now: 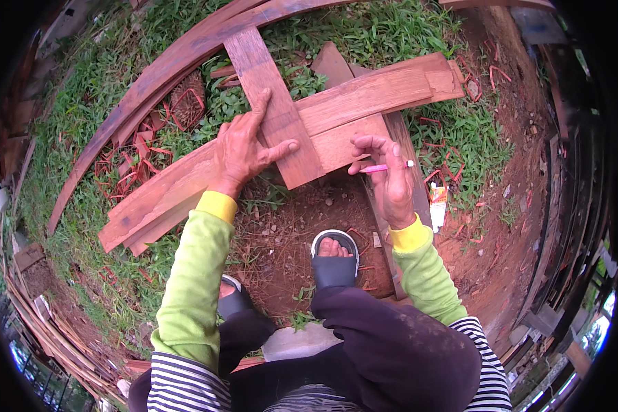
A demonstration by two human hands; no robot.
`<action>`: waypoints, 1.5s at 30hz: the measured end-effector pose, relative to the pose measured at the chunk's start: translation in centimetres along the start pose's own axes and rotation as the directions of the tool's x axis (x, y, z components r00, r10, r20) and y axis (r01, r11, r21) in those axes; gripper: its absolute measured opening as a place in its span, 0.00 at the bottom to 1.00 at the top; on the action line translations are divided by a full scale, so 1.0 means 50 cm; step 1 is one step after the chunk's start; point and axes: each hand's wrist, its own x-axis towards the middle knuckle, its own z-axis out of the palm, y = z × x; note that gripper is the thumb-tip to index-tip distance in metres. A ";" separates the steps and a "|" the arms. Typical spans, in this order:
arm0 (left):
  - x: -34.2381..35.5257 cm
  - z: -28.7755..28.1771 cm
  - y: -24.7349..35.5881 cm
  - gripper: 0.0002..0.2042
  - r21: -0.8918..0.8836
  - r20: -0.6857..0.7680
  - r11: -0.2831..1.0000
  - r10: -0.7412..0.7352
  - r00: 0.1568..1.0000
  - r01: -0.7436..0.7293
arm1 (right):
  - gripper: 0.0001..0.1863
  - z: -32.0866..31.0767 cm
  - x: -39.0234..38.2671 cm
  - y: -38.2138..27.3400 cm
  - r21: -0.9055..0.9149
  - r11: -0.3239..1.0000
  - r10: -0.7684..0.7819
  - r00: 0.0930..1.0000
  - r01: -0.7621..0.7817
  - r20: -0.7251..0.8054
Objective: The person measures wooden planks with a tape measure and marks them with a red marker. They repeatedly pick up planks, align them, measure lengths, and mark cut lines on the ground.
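Note:
My left hand (242, 150) lies spread over a pair of long reddish wooden planks (371, 96). Its thumb and index finger press on a short board (266, 79) that crosses on top of the planks. Between the fingers of my right hand (395, 189) is a slim pink pen (375, 168) with a pale end. That hand is just right of the short board's near end, above the planks' near edge. Whether the pen's tip touches wood cannot be made out.
A long curved plank (134, 96) arcs across the grass at the far left. Reddish strips and wood scraps (134, 165) lie beside it. A darker beam (402, 137) runs under the planks. A white and orange packet (438, 206) lies to the right. My sandalled foot (335, 257) stands on bare soil.

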 end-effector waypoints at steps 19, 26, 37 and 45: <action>0.009 -0.009 -0.001 0.53 -0.124 0.026 0.991 -0.052 0.998 0.055 | 0.08 0.056 0.170 0.061 -0.266 0.945 -0.156 0.978 0.189 0.140; -0.004 0.007 0.012 0.54 -0.127 0.022 0.991 -0.042 0.999 0.044 | 0.08 0.041 0.155 0.101 -0.256 0.943 -0.186 0.975 0.211 0.118; 0.002 -0.008 0.016 0.52 -0.148 -0.020 0.989 -0.020 1.000 0.017 | 0.07 0.065 0.171 0.109 -0.174 0.951 -0.242 0.966 0.254 0.090; 0.008 -0.024 -0.026 0.52 0.014 0.031 1.000 -0.011 0.999 0.011 | 0.06 0.095 0.188 0.074 -0.184 0.978 -0.075 0.987 0.101 0.144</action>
